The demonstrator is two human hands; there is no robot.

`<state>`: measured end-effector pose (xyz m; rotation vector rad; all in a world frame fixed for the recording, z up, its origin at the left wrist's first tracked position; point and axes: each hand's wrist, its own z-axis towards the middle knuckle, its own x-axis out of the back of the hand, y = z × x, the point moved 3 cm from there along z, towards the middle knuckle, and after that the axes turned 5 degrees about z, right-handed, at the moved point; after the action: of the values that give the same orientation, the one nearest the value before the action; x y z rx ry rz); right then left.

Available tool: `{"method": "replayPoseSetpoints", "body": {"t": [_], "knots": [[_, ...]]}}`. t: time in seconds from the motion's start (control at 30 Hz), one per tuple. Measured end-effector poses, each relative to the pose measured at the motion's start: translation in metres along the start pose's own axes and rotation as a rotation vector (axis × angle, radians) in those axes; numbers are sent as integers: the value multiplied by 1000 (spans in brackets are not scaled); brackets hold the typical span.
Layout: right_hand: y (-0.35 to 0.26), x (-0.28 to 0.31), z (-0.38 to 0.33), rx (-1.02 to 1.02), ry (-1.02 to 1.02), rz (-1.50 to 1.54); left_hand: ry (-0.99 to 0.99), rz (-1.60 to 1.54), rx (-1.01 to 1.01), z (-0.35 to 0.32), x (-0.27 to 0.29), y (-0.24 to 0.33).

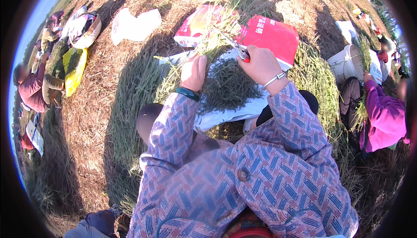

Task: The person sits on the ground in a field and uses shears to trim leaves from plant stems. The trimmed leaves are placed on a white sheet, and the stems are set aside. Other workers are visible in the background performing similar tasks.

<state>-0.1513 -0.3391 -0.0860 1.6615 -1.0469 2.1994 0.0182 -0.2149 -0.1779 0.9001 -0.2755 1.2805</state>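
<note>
L hand (194, 71) is closed round a bunch of green stalks (213, 38), which fans up toward 12 o'clock over the lap sheet. R hand (259, 64) is wrapped on red-handled scissors (236, 49), blades pointing toward 10 o'clock into the bunch, just above the L fingers. Can't tell if the blades are apart or closed; too small and half hidden by stalks.

Risks, as I judge them:
- Blades sit v. close to the L thumb and fingers; a slip or a snip taken too low could nick the hand.
- Stalks are springy and uneven, so the bunch may twist in the grip and the cut lands off-line, w/ pieces of mixed length.
- Cut bits drop onto the pile of cuttings (228, 88) on the white sheet (226, 116); some could roll off its edge at 6 o'clock into the dry straw.
- Red bag (273, 36) at 1 o'clock lies right behind the bunch; the scissor tips could snag it.
</note>
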Motion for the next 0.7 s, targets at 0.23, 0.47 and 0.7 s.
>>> {"method": "replayPoseSetpoints", "body": {"t": [0.23,0.47,0.7], "knots": [[16,23,19,2,6,-23,-55,119,-5,-7,-5,-5],[22,55,43,-10,9,-54,-17,276,-150,-14,-12,-8],[13,84,51,101,-18,-246,-110,347,-136,-17,-11,-9]]}}
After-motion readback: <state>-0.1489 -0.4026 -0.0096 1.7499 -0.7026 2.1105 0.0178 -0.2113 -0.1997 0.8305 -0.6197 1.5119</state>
